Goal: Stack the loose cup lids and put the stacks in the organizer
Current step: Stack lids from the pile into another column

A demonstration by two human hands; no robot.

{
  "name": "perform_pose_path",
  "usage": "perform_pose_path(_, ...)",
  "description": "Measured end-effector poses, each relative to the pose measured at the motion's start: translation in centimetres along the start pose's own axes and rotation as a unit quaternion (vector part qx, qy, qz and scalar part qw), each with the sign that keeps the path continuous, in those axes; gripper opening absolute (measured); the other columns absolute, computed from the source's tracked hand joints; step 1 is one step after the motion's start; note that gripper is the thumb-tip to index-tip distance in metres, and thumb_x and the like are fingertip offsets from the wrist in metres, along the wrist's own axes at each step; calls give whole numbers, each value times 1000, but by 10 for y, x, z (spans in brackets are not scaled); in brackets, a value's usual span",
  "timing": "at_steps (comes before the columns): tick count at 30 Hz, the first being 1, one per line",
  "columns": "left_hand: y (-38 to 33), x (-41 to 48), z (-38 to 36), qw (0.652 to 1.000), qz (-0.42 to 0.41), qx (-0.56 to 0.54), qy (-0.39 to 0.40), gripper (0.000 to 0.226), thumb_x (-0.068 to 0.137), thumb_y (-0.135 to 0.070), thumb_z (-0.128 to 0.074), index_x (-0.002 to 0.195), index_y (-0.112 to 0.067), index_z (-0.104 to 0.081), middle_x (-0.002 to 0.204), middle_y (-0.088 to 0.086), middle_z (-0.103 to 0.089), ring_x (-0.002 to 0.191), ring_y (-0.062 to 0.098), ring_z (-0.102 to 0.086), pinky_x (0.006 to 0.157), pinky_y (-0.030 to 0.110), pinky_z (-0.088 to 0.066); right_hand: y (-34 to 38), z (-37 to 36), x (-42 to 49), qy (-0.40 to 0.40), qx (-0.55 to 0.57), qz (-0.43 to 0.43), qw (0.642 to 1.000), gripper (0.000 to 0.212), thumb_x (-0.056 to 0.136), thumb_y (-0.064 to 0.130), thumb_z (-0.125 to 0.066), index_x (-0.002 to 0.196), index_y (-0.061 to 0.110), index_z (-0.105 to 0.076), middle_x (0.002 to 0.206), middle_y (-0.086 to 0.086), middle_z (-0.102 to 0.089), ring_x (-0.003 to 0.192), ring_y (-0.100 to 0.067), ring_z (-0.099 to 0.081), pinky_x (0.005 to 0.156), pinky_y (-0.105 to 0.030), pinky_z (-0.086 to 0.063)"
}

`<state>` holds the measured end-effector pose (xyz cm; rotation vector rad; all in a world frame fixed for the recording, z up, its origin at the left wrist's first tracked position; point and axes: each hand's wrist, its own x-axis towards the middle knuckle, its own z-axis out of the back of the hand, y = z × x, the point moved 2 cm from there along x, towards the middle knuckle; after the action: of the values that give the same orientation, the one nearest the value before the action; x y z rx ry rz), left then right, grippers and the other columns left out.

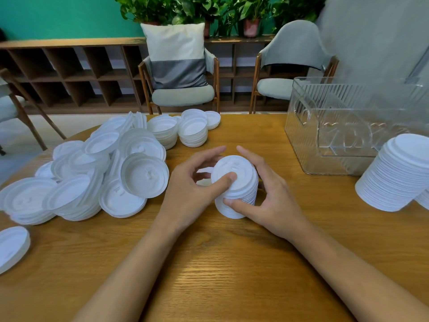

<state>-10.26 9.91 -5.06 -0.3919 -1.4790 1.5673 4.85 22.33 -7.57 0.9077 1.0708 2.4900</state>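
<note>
A short stack of white cup lids (241,182) stands on the wooden table (220,263) in the middle. My left hand (192,194) curls around its left side with the thumb pressed on the top lid. My right hand (267,196) cups the right side, thumb against the base of the stack. A big heap of loose white lids (92,170) lies at the left. The clear plastic organizer (348,126) stands at the back right, with nothing visible inside.
A tall finished stack of lids (397,175) stands at the right edge in front of the organizer. Two short stacks (183,131) sit at the far middle. One lid (11,247) lies at the near left. Chairs stand beyond the table.
</note>
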Motion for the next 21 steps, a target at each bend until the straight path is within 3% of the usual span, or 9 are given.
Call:
perform_pose_path(4,-1,-2,-5,998,-35,54,-9,38,91,-25,-81,127,-33,-72,125,-15,-68,121,8,-62,93,29,-52,1,0,0,-3,0,12,1000,86,80,37,-89,153,40,-43,143,22,-53,133,0,-50,102,-11,-41)
perform_pose_path(7,-2,-2,-1,996,-25,43,70,54,88,-29,-80,140,-34,-64,141,-17,-61,137,6,-54,106,30,-49,1,0,1,-5,1,13,1000,84,80,41,-87,152,39,-44,140,21,-53,131,2,-50,98,-8,-41)
perform_pose_path(9,-2,-2,2,994,-1,29,109,64,87,-23,-83,145,-34,-59,141,-16,-64,136,7,-55,111,35,-49,1,0,1,-1,1,12,1000,84,80,43,-86,153,38,-43,141,20,-53,132,3,-49,98,-7,-41)
perform_pose_path(11,-2,-2,1,996,0,38,84,64,85,-22,-87,143,-33,-62,135,-17,-68,131,6,-59,110,36,-51,0,0,1,2,7,3,1000,88,80,46,-86,155,41,-39,143,21,-52,134,3,-48,101,-7,-40)
perform_pose_path(16,-5,-4,-7,997,-25,71,-19,61,72,-48,-91,127,-29,-71,118,-17,-74,117,2,-66,98,27,-57,1,-1,0,6,21,-17,1000,102,77,49,-87,160,48,-28,146,27,-50,136,5,-46,106,-9,-39)
perform_pose_path(21,-4,-5,-8,995,-36,93,-30,59,71,-51,-91,121,-29,-70,115,-18,-73,115,2,-67,94,23,-56,-2,1,0,10,8,-13,1000,100,75,50,-86,160,42,-35,144,28,-50,135,9,-45,104,-7,-37)
